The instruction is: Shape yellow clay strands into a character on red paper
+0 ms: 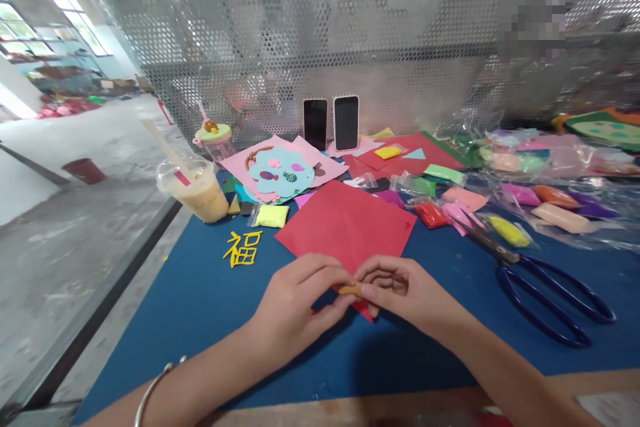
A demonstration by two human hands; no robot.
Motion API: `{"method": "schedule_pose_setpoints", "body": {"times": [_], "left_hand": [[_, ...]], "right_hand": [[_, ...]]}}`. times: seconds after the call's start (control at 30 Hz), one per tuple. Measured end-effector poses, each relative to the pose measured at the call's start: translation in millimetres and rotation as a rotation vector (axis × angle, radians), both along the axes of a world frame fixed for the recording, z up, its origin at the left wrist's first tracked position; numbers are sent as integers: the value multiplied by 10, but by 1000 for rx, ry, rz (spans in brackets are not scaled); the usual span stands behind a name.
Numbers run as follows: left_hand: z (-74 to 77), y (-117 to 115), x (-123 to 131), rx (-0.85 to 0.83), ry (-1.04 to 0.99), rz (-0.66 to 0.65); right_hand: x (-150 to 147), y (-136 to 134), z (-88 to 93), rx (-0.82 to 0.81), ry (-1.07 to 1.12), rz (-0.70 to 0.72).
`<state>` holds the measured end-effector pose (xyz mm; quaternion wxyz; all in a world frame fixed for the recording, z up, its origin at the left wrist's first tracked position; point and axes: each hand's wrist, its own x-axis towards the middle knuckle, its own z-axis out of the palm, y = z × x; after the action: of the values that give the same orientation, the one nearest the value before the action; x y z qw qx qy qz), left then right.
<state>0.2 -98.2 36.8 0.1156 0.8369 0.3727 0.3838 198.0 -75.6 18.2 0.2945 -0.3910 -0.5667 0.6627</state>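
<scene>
Between the fingertips of both hands is a small orange-brown piece of modelling clay (351,290). My left hand (305,297) pinches its left end, and my right hand (395,287) grips the right end with thumb and fingers. Under and behind the hands lies a square of red paper (345,220), one corner pointing toward me. To the left on the blue table, a yellow 福 character (243,248) shaped from thin strips lies flat. A packet of pale yellow clay (271,215) sits just beyond it.
Large scissors with blue handles (540,294) lie at the right. Several clay packets (520,194) spread behind them. A plastic drink cup (197,190) stands near the left table edge. Cut paper shapes (283,170) and two phones (346,122) are at the back, against a perforated metal panel (400,34).
</scene>
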Motion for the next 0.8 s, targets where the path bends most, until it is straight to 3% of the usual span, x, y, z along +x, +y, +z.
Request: {"method": "schedule_pose_setpoints", "body": {"times": [0.17,0.27,0.33,0.43,0.5,0.57,0.67,0.8], "left_hand": [[-48,14,27,30,44,-56],[85,25,-46,30,89,-71],[248,30,-157,27,39,19],[471,21,-337,26,-124,260],[539,2,-392,11,-122,293],[539,-19,-369,-3,-56,229],[478,-37,-245,1,-18,121],[405,-31,-75,-44,-73,83]], "right_hand": [[-4,2,-47,-17,-93,25],[54,-13,-11,15,-138,38],[162,-22,28,57,-164,-29],[400,-23,50,147,-251,-207],[565,-12,31,202,-344,-288],[710,13,-9,284,-479,-336],[905,90,-106,535,-737,-408],[1149,241,-307,780,-950,-409]]}}
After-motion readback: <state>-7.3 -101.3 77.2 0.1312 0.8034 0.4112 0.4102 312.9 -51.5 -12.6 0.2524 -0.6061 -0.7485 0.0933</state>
